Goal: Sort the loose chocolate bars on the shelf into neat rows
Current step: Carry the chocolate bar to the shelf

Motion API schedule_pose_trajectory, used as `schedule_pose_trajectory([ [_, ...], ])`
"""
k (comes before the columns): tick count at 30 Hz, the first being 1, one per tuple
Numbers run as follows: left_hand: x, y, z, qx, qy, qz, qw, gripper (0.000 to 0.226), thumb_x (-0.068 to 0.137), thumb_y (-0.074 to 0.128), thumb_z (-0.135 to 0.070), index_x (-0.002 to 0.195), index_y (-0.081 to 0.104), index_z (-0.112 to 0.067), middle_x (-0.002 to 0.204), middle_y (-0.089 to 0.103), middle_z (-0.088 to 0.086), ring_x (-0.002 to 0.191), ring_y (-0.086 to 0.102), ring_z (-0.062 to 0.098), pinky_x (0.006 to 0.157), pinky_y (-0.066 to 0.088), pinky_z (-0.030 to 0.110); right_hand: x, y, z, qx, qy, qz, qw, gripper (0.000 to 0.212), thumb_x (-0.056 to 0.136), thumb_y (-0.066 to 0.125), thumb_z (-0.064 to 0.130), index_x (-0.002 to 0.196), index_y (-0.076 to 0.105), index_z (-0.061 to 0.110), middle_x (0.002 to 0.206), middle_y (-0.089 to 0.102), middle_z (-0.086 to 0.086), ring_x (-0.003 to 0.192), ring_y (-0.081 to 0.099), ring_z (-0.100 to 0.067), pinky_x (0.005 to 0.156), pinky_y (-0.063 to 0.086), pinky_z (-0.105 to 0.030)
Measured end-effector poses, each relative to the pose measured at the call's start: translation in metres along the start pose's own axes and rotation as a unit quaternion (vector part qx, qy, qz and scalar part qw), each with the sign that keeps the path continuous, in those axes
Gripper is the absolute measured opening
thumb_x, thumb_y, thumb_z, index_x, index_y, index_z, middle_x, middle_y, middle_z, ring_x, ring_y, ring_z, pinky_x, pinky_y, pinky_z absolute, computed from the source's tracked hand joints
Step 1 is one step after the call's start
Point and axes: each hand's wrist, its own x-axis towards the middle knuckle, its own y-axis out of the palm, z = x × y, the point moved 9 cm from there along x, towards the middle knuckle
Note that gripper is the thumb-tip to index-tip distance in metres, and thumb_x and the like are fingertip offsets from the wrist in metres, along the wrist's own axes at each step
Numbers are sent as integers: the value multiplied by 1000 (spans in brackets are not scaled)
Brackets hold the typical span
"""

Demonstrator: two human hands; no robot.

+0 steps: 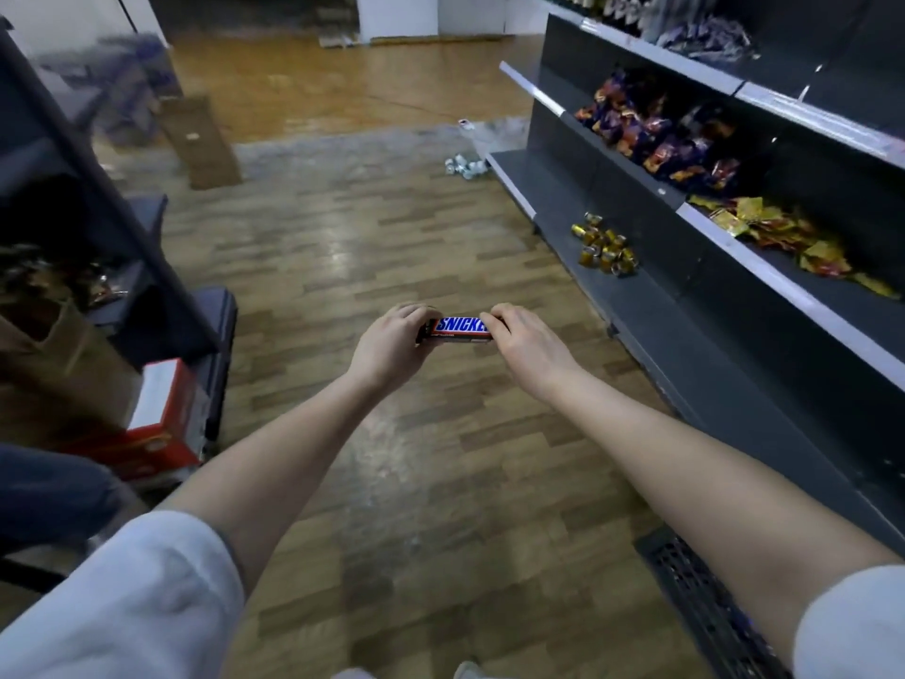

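A Snickers chocolate bar [458, 329] in a brown, blue and white wrapper hangs level over the wooden floor, held at both ends. My left hand [389, 345] grips its left end, fingers curled over the top. Its right end is gripped by my right hand [524, 341]. The dark grey shelf unit [636, 286] stands to the right. On it lie loose purple-orange wrapped sweets [656, 134] on a middle level, yellow-red packets [783, 232] further right, and small gold wrapped pieces [605, 249] on the bottom level.
Another dark shelf frame [98, 198] stands at the left with a red-and-white carton [161, 423] and a brown paper bag [54, 365] at its foot. A cardboard piece [201, 139] and small cans [465, 166] lie on the floor ahead. A black crate [705, 610] sits low right.
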Motion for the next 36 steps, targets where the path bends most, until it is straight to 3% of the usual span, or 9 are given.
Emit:
schedule_pose_trajectory([
  [8,39,22,50,27,-34,13,999,26,80,69,-26,104,67,-14,102,70,4,99,61,28,78,51,37,72,41,-20,27,-28,12,999,46,87,50,-6,132,41,-7,130,45,-26,117,44,-40,99,35,-43],
  [12,71,38,80,24,-36,33,998,27,82,68,-27,105,66,-15,103,69,3,101,59,27,79,50,37,108,61,-31,35,-24,-4,999,44,70,71,-8,112,57,-9,105,59,-27,90,60,-42,76,50,-44],
  [16,124,52,109,17,-20,34,999,28,81,69,-28,105,66,-14,100,69,5,101,58,28,80,46,34,157,66,-56,19,-10,-8,1000,44,82,54,-8,126,48,-8,122,51,-26,109,50,-42,89,40,-46],
  [22,225,55,161,-50,-24,42,998,46,81,68,-21,123,53,-9,112,67,2,113,51,25,90,38,30,254,61,-92,4,24,-34,999,50,83,57,-4,130,43,-6,129,47,-23,115,46,-39,96,38,-42],
  [25,273,53,186,-52,-11,51,997,44,81,67,-17,122,54,-9,112,67,4,113,50,25,87,34,24,302,61,-107,-10,28,-65,997,60,58,75,-11,115,56,-8,109,59,-24,96,59,-40,88,48,-44],
  [27,299,54,203,-44,-5,50,998,37,79,65,-13,116,59,-11,110,66,6,111,50,26,86,34,24,329,68,-115,-17,36,-71,997,67,42,76,-16,107,60,-9,99,62,-23,87,62,-39,86,50,-47],
  [31,335,67,230,-48,13,57,997,29,76,67,-7,105,64,-9,102,67,8,103,51,28,79,29,18,368,79,-129,-22,48,-69,996,69,37,78,-15,103,61,-9,94,62,-22,79,62,-39,70,54,-41],
  [36,372,96,252,-64,26,66,995,26,77,69,-9,103,64,-9,100,68,7,100,51,29,78,29,17,400,99,-154,-32,50,-65,996,78,24,84,-8,99,64,-7,91,64,-20,74,65,-36,66,55,-38],
])
